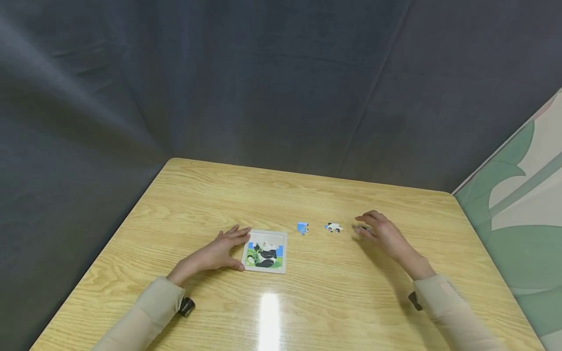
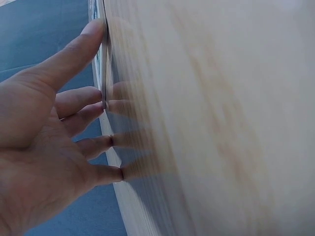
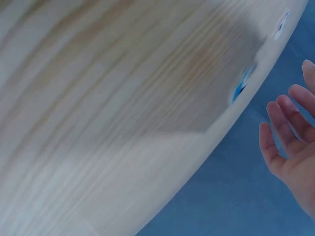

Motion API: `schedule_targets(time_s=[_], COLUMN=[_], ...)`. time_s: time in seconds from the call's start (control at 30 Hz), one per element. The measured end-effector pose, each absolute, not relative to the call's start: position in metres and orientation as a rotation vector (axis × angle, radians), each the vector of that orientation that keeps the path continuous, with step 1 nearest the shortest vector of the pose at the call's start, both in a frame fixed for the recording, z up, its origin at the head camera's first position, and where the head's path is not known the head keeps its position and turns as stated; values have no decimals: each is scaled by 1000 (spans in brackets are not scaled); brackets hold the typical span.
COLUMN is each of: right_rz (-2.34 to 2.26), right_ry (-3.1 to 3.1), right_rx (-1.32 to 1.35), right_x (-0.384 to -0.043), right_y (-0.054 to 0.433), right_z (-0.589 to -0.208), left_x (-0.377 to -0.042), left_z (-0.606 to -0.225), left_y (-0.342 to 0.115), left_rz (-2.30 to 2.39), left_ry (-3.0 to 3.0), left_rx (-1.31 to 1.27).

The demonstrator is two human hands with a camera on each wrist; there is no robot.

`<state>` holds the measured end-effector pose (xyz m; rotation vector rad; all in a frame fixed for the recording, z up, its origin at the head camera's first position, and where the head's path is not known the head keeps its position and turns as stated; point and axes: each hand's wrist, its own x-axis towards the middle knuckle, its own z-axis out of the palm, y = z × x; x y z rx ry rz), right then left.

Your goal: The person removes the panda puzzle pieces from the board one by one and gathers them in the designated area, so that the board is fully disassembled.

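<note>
A white-framed panda jigsaw puzzle (image 1: 265, 251) lies on the table, its upper part showing bare tray. My left hand (image 1: 221, 251) rests at its left side, thumb by the near corner and fingers by the far one. The left wrist view shows the thumb (image 2: 74, 56) against the tray's edge and fingertips on the tabletop. Over to the right, my right hand (image 1: 383, 235) hovers with loosely bent fingers above a jigsaw piece (image 1: 363, 227), partly hidden by it. That hand (image 3: 295, 132) holds nothing; a blue piece (image 3: 241, 87) lies on the table.
Between puzzle and right hand lie a blue jigsaw piece (image 1: 302, 227) and a white piece with panda eyes (image 1: 333, 227). The wooden table (image 1: 210, 195) meets a dark curtain (image 1: 272, 87) at the back. A green-and-white patterned panel (image 1: 518, 214) stands at the right.
</note>
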<state>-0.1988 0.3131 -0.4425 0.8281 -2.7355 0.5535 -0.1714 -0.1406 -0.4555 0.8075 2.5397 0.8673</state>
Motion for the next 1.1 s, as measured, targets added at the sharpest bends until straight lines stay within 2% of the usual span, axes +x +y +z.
schedule_targets(time_s=[1.1], right_rz=[616], right_ry=[-2596], right_rx=[1020], right_x=[-200], right_y=[195], right_z=[-438], left_x=[-170], left_z=[-455], left_y=[-138], left_rz=[869], left_ry=[2531], left_rx=[821])
